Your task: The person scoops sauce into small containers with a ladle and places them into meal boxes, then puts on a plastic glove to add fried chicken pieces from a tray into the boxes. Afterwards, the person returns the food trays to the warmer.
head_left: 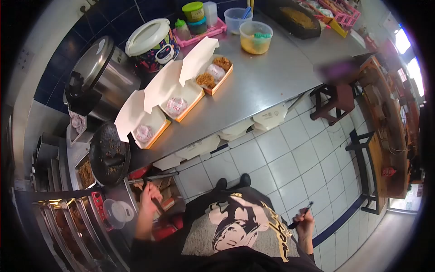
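Stainless steel counter (258,81) runs along a dark-blue tiled wall (113,13), above a floor of white tiles (276,158). On it three cartons (181,115) stand in a slanting row with their lids up; the two nearer ones each hold a wrapped bundle (177,106), and the farthest has fried pieces (206,80) on either side of its bundle. Behind them are a patterned rice cooker (156,47) and a tall steel urn (122,75).

Down by the counter's near corner, the left hand (149,199) is closed around a dark slim tool (158,207). It passes through the curled fingers, one end poking out above them and the other slanting down past the heel of the hand (what kind of tool, I cannot tell). A black pan (102,156) lies just beyond, near a round clear lid (117,213).

Well apart, on the other side of the printed shirt (235,226), the right hand (304,222) is clenched on a short dark implement (294,224). It crosses the palm, its tip jutting past the fingers over the floor, its other end near the shirt.
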